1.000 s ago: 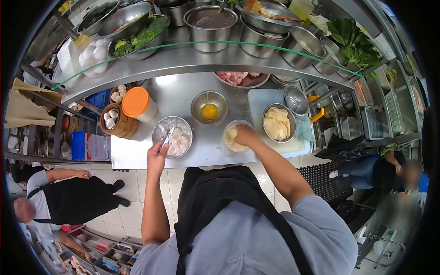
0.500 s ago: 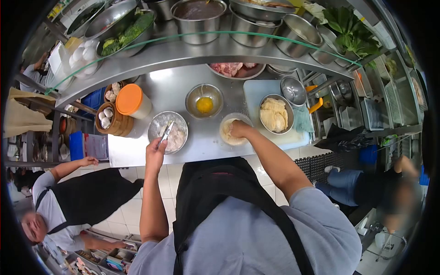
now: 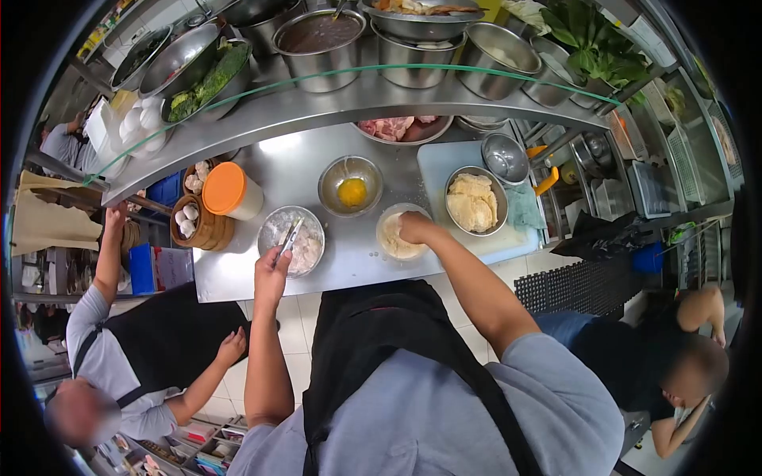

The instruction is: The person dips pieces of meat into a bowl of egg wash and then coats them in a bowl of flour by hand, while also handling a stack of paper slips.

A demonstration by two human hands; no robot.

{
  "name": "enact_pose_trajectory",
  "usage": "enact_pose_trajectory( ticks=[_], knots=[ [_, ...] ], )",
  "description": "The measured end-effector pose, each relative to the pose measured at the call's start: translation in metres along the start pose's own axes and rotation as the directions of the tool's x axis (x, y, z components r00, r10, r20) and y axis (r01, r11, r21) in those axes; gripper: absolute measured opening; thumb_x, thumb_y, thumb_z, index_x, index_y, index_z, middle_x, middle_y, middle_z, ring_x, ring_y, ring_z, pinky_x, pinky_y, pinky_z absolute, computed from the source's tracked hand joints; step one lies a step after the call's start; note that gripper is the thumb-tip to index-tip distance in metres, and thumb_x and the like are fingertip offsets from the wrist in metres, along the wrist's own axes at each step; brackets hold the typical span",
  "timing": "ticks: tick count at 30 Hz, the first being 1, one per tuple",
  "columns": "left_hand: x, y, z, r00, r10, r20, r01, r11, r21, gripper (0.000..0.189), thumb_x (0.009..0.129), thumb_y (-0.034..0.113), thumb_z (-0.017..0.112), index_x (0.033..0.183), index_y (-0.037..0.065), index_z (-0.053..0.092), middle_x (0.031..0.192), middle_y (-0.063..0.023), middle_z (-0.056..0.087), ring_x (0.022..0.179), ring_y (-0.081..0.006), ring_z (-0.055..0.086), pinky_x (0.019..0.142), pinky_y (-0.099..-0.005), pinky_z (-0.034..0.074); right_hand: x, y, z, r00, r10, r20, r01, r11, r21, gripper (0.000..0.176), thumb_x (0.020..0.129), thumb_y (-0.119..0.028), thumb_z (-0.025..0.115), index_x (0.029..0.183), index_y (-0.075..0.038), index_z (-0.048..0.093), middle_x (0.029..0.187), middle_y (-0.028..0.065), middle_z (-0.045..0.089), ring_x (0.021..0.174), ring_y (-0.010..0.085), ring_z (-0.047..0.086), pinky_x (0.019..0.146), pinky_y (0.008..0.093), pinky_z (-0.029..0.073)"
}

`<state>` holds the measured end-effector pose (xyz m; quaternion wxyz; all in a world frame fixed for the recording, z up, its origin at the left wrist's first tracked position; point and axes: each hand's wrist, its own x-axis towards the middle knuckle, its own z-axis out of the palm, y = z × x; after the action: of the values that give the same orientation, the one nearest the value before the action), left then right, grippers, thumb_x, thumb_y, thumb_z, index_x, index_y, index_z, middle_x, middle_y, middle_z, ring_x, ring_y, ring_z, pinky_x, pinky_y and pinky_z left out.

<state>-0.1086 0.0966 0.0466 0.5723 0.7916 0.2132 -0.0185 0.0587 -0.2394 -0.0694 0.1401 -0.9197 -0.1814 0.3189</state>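
Observation:
My left hand (image 3: 271, 272) grips metal tongs (image 3: 289, 238) whose tips reach into a steel bowl of pale raw pieces (image 3: 305, 250) on the steel counter (image 3: 349, 266). My right hand (image 3: 414, 228) presses down inside a clear bowl of pale flour or batter (image 3: 391, 238), fingers curled into the contents. A steel bowl holding an egg yolk (image 3: 352, 191) stands just behind these two. To the right, a steel bowl of pale coated pieces (image 3: 474, 201) rests on a white cutting board (image 3: 444, 163).
An orange-lidded tub (image 3: 230, 190) and bamboo steamers (image 3: 197, 224) stand at the left. A bowl of raw meat (image 3: 397, 128) sits at the back. The shelf above carries broccoli (image 3: 206, 79), eggs (image 3: 139, 127), sauce pots and greens (image 3: 591, 44). One person stands at my left (image 3: 135, 349), another bends at my right (image 3: 659, 357).
Both my hands stay in their bowls, barely shifted. The person on the left has raised an arm to the shelf; the person on the right has moved closer and bent down.

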Motion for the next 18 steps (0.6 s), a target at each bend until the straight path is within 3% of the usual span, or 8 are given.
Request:
enact_pose_trajectory(
  ticks=[4, 6, 7, 9, 10, 12, 16, 18],
  knots=[
    [0.001, -0.003, 0.007, 0.999, -0.047, 0.026, 0.048, 0.998, -0.029, 0.026, 0.095, 0.022, 0.064, 0.104, -0.002, 0.068, 0.075, 0.003, 0.054, 0.068, -0.0084, 0.045, 0.062, -0.0264, 0.037, -0.017, -0.011, 0.007, 0.998, 0.061, -0.031, -0.06, 0.998, 0.029, 0.038, 0.076, -0.019, 0.062, 0.104, 0.004, 0.07, 0.107, 0.0265, 0.069, 0.103, 0.0371, 0.067, 0.091, 0.0428, 0.052],
    [0.0, -0.002, 0.014, 0.999, 0.004, 0.045, -0.004, 1.0, 0.013, 0.026, 0.095, 0.022, 0.064, 0.104, -0.002, 0.068, 0.075, 0.0024, 0.055, 0.068, -0.0088, 0.045, 0.063, -0.0267, 0.038, -0.006, -0.017, -0.004, 0.962, 0.165, 0.22, -0.166, 0.986, -0.015, 0.037, 0.074, -0.019, 0.065, 0.104, 0.002, 0.07, 0.108, 0.0271, 0.068, 0.104, 0.0356, 0.067, 0.091, 0.0422, 0.053],
    [0.0, 0.0, 0.015, 0.998, 0.052, 0.041, -0.055, 0.995, 0.078, 0.026, 0.095, 0.023, 0.064, 0.104, -0.001, 0.068, 0.075, 0.0013, 0.056, 0.069, -0.0095, 0.047, 0.064, -0.0271, 0.04, -0.009, -0.017, -0.005, 0.964, 0.164, 0.211, -0.164, 0.986, -0.016, 0.037, 0.074, -0.019, 0.065, 0.104, 0.002, 0.07, 0.108, 0.0271, 0.068, 0.104, 0.0356, 0.067, 0.091, 0.0422, 0.053],
    [0.002, 0.003, 0.015, 0.997, 0.075, 0.026, -0.077, 0.993, 0.084, 0.026, 0.095, 0.023, 0.064, 0.104, -0.001, 0.068, 0.075, 0.0006, 0.057, 0.069, -0.0097, 0.047, 0.065, -0.0273, 0.04, -0.024, -0.018, 0.002, 0.999, 0.016, -0.032, -0.019, 0.996, -0.082, 0.037, 0.073, -0.017, 0.067, 0.106, 0.002, 0.068, 0.108, 0.0259, 0.068, 0.103, 0.0338, 0.068, 0.09, 0.0423, 0.054],
    [-0.001, 0.002, 0.015, 0.996, 0.082, 0.019, -0.083, 0.992, 0.093, 0.026, 0.095, 0.024, 0.065, 0.104, -0.001, 0.069, 0.075, 0.0, 0.057, 0.07, -0.0099, 0.048, 0.065, -0.0274, 0.041, -0.032, -0.024, 0.007, 1.0, 0.012, -0.026, -0.014, 0.996, -0.09, 0.037, 0.073, -0.017, 0.067, 0.106, 0.002, 0.068, 0.108, 0.0259, 0.068, 0.103, 0.0338, 0.068, 0.09, 0.0423, 0.054],
    [-0.003, -0.002, 0.015, 0.999, 0.04, 0.032, -0.041, 0.998, 0.057, 0.027, 0.095, 0.024, 0.065, 0.104, -0.001, 0.069, 0.076, -0.0009, 0.058, 0.071, -0.01, 0.049, 0.066, -0.0276, 0.042, -0.048, -0.034, 0.018, 0.897, -0.021, -0.441, -0.065, 0.982, -0.18, 0.041, 0.074, -0.017, 0.067, 0.111, 0.0, 0.064, 0.109, 0.024, 0.067, 0.102, 0.0339, 0.068, 0.089, 0.043, 0.055],
    [-0.001, -0.009, 0.011, 0.999, 0.023, 0.031, -0.025, 0.998, 0.062, 0.027, 0.095, 0.024, 0.065, 0.104, -0.001, 0.068, 0.077, -0.0022, 0.06, 0.073, -0.011, 0.051, 0.068, -0.0283, 0.043, -0.036, -0.032, 0.022, 0.894, -0.001, -0.447, -0.093, 0.977, -0.189, 0.046, 0.073, -0.017, 0.068, 0.115, 0.0, 0.061, 0.108, 0.0228, 0.067, 0.101, 0.0353, 0.067, 0.087, 0.0428, 0.056],
    [0.0, -0.01, 0.008, 0.999, 0.032, 0.017, -0.033, 0.998, 0.059, 0.027, 0.095, 0.024, 0.065, 0.105, -0.001, 0.068, 0.078, -0.0027, 0.061, 0.073, -0.0113, 0.052, 0.068, -0.0285, 0.044, -0.031, -0.026, 0.008, 0.949, 0.046, -0.312, -0.076, 0.993, -0.088, 0.046, 0.073, -0.018, 0.067, 0.116, -0.001, 0.062, 0.111, 0.0226, 0.067, 0.101, 0.0365, 0.067, 0.087, 0.0427, 0.056]
  ],
)
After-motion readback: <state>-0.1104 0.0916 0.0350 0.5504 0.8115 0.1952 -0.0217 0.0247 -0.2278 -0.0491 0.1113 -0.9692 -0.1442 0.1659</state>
